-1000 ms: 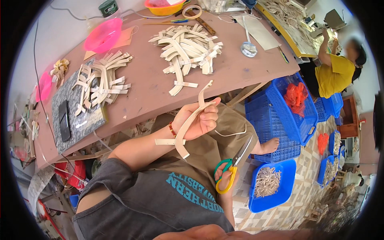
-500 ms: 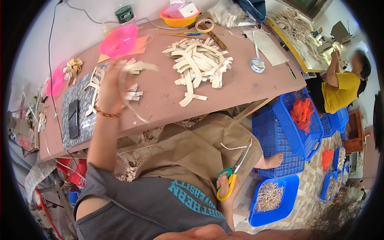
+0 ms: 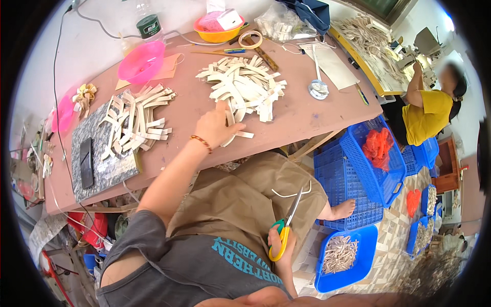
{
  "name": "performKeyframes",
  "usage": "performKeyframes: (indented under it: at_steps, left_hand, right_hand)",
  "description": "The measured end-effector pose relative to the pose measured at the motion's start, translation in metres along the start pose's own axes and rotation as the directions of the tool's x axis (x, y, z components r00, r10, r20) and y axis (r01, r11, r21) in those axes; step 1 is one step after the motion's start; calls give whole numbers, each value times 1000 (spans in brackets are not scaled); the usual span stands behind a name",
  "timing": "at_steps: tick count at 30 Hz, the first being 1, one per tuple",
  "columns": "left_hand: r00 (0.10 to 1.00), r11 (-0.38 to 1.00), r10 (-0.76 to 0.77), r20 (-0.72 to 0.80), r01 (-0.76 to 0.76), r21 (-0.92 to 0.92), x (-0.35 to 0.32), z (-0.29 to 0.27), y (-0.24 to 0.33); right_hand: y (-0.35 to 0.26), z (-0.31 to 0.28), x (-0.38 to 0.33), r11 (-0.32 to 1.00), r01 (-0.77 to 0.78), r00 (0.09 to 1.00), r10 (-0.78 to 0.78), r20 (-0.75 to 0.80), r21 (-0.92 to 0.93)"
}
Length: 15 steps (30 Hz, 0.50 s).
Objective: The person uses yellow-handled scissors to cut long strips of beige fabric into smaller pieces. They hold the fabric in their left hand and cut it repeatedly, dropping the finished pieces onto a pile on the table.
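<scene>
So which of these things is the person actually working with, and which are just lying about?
In use:
left hand on the pile of pale cut strips
right hand holding yellow-and-green-handled scissors

Lying about:
pink plastic bowl
roll of tape
black phone
blue plastic crates

1. Bare brown worktop (image 3: pixel 194 110) runs down the frame's centre, between the two heaps.
2. A pile of pale cut strips (image 3: pixel 245 87) blocks the upper centre.
3. Another spread of pale strips on a grey stone slab (image 3: pixel 135 123) fills the left.
4. A pink plastic bowl (image 3: pixel 142 61) and a yellow bowl (image 3: pixel 217 31) crowd the top edge.
5. The worktop at centre right, below a metal spoon (image 3: pixel 318 88), lies open.
</scene>
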<state>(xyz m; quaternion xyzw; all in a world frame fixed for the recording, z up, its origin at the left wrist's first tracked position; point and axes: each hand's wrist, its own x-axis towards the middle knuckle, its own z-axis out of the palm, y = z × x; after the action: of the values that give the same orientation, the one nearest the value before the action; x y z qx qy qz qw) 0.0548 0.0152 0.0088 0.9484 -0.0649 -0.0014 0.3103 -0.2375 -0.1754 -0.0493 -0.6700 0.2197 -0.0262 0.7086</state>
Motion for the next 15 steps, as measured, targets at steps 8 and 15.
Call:
performKeyframes:
  at_steps: [8,15]
  left_hand:
    - [980,430,-182,-84,3,-903,-29,15,-25]
    - [807,-219,194,558,590,-777,-95,15,-12]
  right_hand:
    - [-3,-4,0,998,-35,995,40,-93,55]
    - [-4,5,3,989,-35,994,20,108,146]
